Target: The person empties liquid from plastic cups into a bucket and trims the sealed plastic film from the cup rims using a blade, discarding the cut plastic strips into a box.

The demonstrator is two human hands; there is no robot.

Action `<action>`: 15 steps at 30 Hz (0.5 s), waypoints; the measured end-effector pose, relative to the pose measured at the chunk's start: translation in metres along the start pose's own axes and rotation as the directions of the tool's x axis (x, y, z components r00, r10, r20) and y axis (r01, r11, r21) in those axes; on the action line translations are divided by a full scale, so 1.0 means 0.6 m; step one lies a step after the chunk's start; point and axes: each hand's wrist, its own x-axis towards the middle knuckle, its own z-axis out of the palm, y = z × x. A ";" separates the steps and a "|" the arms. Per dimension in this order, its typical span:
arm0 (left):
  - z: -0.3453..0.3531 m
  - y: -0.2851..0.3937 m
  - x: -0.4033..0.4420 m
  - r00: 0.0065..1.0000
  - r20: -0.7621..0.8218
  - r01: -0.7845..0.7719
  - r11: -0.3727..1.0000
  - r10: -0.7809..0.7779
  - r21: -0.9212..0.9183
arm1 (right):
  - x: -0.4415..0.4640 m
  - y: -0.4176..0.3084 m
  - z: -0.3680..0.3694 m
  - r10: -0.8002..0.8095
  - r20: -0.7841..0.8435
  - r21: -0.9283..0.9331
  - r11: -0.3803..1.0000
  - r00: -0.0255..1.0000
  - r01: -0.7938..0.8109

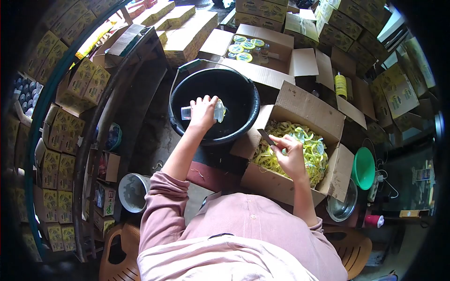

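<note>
Over the black bucket (253,100), my left hand (204,112) is wrapped round a clear plastic cup (219,111), which lies on its side with its ends showing past my fingers. My right hand (289,152) pinches a dark, flat blade-like tool (266,136) above the left side of an open cardboard box. Yellow and clear plastic strips (307,150) fill this box (304,104). The bucket's inside is dark, and its contents cannot be made out.
Behind stands an open carton (272,35) with yellow-lidded cups (243,45). A white bucket (133,193) is at the lower left, a green bowl (363,168) and a glass bowl (342,206) at the right. Stacked printed boxes (58,173) line the left shelves.
</note>
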 end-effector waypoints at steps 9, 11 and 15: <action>0.008 -0.009 0.010 0.998 0.004 -0.060 0.989 0.060 0.134 | -0.005 -0.003 -0.009 0.013 0.009 -0.041 0.999 1.000 -0.013; 0.004 -0.010 0.009 0.998 0.021 -0.064 0.984 0.062 0.165 | -0.012 -0.003 -0.013 0.025 -0.004 -0.018 1.000 1.000 -0.025; -0.024 -0.003 0.008 0.996 0.041 -0.082 0.977 0.075 0.199 | -0.034 0.010 -0.033 0.023 -0.041 -0.033 0.999 0.999 -0.024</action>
